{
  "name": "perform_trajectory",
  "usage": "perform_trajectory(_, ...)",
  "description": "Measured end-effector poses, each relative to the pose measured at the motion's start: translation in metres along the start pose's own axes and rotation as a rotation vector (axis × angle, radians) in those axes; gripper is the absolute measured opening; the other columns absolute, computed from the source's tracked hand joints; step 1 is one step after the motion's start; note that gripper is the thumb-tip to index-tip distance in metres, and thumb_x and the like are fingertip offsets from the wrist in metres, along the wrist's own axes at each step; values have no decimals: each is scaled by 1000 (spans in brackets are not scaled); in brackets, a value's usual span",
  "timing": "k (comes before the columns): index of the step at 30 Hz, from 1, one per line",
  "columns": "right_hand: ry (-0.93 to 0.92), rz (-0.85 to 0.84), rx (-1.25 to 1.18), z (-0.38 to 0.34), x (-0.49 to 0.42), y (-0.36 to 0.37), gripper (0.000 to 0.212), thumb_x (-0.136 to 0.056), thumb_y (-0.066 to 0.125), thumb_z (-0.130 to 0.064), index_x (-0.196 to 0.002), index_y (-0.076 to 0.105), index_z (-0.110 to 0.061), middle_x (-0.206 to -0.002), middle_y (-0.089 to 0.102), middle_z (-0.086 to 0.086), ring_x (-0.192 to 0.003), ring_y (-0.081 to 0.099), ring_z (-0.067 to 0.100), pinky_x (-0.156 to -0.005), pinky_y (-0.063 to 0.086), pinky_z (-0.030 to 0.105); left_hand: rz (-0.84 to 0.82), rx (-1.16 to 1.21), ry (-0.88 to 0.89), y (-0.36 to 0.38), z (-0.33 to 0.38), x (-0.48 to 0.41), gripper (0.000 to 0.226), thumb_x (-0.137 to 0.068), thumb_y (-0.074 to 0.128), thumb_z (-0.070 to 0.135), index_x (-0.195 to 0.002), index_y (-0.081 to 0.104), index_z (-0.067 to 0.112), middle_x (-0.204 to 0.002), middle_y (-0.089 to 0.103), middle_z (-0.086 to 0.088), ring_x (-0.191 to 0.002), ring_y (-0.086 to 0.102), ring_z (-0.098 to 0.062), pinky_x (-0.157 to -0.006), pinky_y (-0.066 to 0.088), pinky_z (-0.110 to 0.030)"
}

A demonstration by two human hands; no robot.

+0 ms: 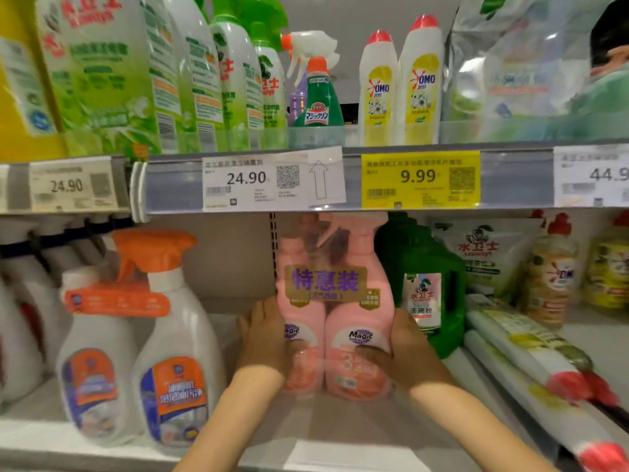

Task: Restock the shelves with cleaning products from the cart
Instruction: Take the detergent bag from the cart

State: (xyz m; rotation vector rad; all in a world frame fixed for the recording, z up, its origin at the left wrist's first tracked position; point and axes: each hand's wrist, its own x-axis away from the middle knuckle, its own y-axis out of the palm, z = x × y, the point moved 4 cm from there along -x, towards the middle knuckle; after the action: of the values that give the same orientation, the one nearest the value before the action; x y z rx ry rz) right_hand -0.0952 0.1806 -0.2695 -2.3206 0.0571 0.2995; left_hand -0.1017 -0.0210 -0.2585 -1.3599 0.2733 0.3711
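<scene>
"Magic" on pink bottle pack (361, 335)

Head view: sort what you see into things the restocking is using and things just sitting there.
In use: pink twin-pack, held by left hand and right hand; lower shelf.
Just sitting: orange-capped sprays, green jug, OMO bottles, price tags.

Forearms (235, 407) forward, left hand (263, 338) and right hand (410, 349) in facing grips.

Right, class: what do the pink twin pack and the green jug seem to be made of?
The pink twin pack: seemingly opaque plastic bottles bundled in glossy clear film, going by the glare and wrinkles. The green jug: likely rigid, smooth plastic, with a moulded shape and soft sheen.
</scene>
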Motion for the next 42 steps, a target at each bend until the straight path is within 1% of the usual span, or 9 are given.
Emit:
perform_trajectory(5,-7,37,21,-6,-10,2,56,-84,72,-31,-121,41,-2,-129,48,16,-116,51,27,-93,40,31,74,150,-7,8,1,-11,65,-85,67,36,-135,31,13,-136,39,-3,-128,36,-22,-99,21,-30)
perform_trajectory(10,19,56,329,-14,-4,11,62,-93,54,-47,-129,28,-3,-143,29,18,-120,51,26,-96,40,28,73,370,-55,10,4,-20,71,-80,74,18,-138,35,9,-137,39,-11,-122,43,-32,-100,28,-33)
perform_trajectory(13,53,48,531,-14,1,15,63,-95,40,-57,-131,28,-7,-135,35,11,-112,57,24,-87,48,31,50,442,-61,13,6,-29,69,-80,74,10,-137,37,7,-136,40,-14,-118,46,-34,-99,37,-36)
perform_trajectory(16,11,-14,579,-10,-3,17,53,-99,39,-48,-135,32,-9,-132,43,10,-116,54,28,-87,47,35,64,480,-64,16,10,-36,67,-79,75,7,-135,39,6,-135,39,-14,-116,48,-33,-99,39,-35)
perform_trajectory(19,-112,-75,570,-8,-13,23,51,-102,39,-36,-146,24,-14,-139,40,9,-121,48,26,-94,46,35,84,502,-43,19,12,-44,67,-77,76,5,-133,41,4,-132,41,-16,-117,48,-31,-92,35,-25)
perform_trajectory(24,-115,-90,490,1,-27,35,55,-100,46,-30,-148,22,-17,-144,32,8,-125,42,26,-100,44,37,97,562,-51,30,10,-59,57,-77,71,-4,-127,44,0,-112,47,-7,-102,49,-27,-71,31,-3)
perform_trajectory(28,-99,-82,464,3,-37,43,57,-99,47,-32,-147,20,-16,-146,27,9,-126,42,26,-100,42,35,100,444,-19,33,14,-70,59,-82,69,9,-132,40,1,-129,42,-17,-114,43,-29,-90,34,-27)
perform_trajectory(37,-68,-105,334,11,-50,57,60,-97,49,-30,-147,18,-16,-148,21,11,-129,41,30,-101,40,34,105,319,8,51,14,-89,66,-88,63,25,-142,29,5,-139,37,-11,-124,37,-25,-103,28,-29)
perform_trajectory(42,-40,-164,275,18,-50,63,71,-98,48,-27,-153,3,-20,-158,-1,10,-139,33,30,-105,36,32,71,321,-20,56,17,-103,59,-86,63,17,-136,34,2,-133,41,-13,-121,40,-27,-101,31,-33)
